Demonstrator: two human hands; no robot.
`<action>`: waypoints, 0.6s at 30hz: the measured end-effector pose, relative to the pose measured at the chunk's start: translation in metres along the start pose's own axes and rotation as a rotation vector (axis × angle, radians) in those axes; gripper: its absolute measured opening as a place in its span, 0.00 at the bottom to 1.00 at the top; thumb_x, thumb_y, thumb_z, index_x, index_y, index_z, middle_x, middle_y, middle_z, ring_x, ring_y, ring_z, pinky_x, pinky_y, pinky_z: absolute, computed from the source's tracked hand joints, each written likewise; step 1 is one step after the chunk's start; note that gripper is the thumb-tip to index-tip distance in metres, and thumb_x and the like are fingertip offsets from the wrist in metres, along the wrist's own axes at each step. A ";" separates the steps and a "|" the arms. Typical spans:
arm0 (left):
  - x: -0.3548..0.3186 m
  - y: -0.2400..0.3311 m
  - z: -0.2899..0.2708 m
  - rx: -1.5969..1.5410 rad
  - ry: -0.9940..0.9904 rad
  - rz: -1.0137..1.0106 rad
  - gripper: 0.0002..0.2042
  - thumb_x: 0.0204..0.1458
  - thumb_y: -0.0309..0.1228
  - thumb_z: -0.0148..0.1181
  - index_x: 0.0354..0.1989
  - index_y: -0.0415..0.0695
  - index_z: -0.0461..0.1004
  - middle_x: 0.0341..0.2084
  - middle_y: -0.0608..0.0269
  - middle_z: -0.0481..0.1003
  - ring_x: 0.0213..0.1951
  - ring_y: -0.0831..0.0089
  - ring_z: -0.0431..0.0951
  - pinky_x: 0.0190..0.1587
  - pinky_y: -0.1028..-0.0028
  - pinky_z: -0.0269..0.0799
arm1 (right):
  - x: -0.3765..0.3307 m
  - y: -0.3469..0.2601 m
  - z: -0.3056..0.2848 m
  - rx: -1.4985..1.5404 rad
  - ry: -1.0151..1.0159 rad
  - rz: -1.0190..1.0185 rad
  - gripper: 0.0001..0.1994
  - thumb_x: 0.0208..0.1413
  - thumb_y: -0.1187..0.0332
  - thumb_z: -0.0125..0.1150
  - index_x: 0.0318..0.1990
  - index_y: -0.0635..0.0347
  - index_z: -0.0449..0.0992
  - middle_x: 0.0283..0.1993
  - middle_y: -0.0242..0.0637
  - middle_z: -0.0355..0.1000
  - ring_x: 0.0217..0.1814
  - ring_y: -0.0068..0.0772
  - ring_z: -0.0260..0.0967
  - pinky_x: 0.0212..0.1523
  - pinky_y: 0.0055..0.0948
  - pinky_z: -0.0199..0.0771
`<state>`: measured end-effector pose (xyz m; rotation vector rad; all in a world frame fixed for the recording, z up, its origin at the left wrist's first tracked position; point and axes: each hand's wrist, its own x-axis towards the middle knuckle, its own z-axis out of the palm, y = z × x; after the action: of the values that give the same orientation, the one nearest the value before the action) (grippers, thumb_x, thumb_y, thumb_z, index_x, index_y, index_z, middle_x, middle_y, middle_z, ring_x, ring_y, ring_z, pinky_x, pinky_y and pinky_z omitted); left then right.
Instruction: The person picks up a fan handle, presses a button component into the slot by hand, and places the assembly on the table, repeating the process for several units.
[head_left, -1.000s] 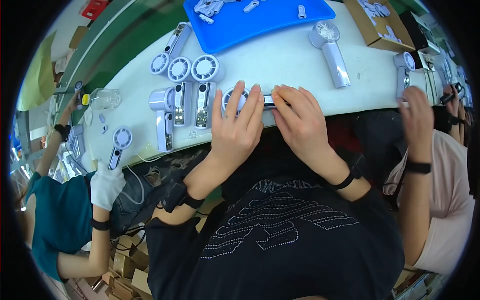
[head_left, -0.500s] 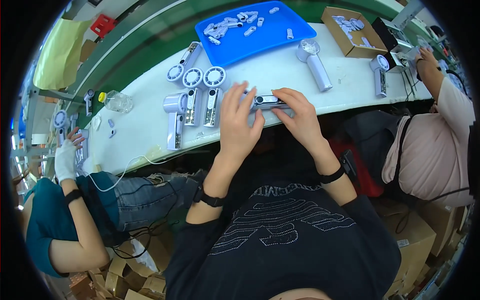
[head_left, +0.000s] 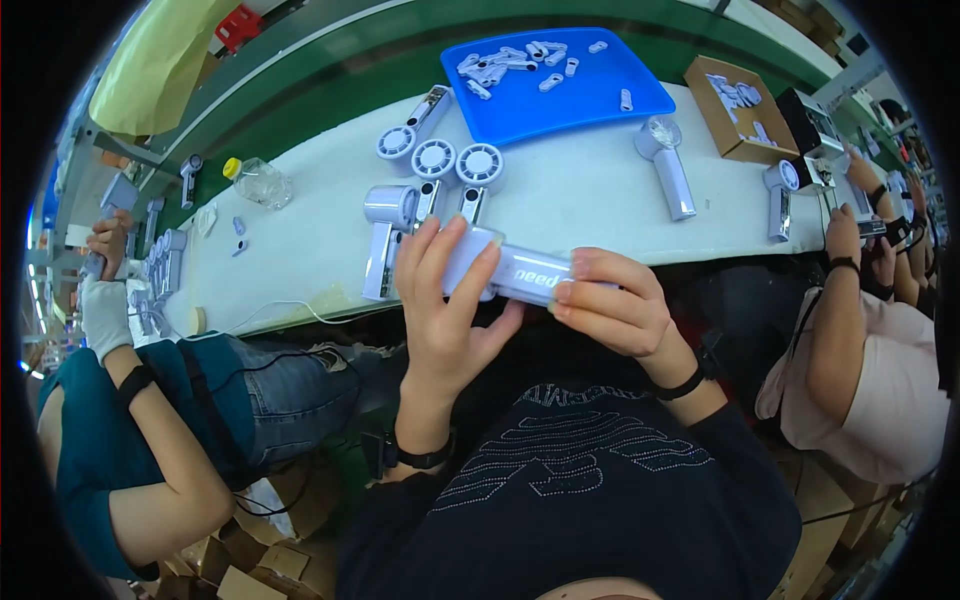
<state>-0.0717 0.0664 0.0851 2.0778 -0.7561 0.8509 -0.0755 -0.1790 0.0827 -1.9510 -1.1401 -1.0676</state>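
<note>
Between my two hands is a pale lavender handheld fan, lying sideways near the table's front edge with its smooth, printed handle point(head_left: 532, 272) turned up. My left hand point(head_left: 438, 305) wraps round the head end, which the fingers mostly hide. At the other end, my right hand point(head_left: 622, 308) grips the handle tip between thumb and fingers. Just beyond my left hand stands a cluster of similar fans point(head_left: 434, 160), several with round grilled heads and open handles. One more handheld fan point(head_left: 672, 180) lies on the table to the right, its head covered in clear film.
A blue tray point(head_left: 590, 112) at the back holds small lavender covers. Right of it are a cardboard box point(head_left: 762, 152) of similar parts and another fan point(head_left: 780, 205). A yellow-capped bottle point(head_left: 262, 184) lies at left beside a white cable point(head_left: 270, 308). Co-workers sit on both sides.
The fan has been lifted and turned over, so its printed side shows instead of the dark open side. My hands have come closer to me. The view has shifted.
</note>
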 end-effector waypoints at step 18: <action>-0.002 -0.150 -0.100 0.576 -0.121 -1.009 0.26 0.56 0.43 0.75 0.56 0.36 0.82 0.49 0.44 0.84 0.52 0.49 0.84 0.60 0.58 0.77 | 0.046 0.268 0.121 -0.593 -0.464 1.042 0.15 0.60 0.64 0.70 0.48 0.65 0.87 0.49 0.55 0.85 0.55 0.58 0.83 0.56 0.49 0.84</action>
<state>0.0055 0.2289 0.0708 2.5793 0.5742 0.3632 0.2184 -0.1763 0.0343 -2.8089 0.1644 -0.3745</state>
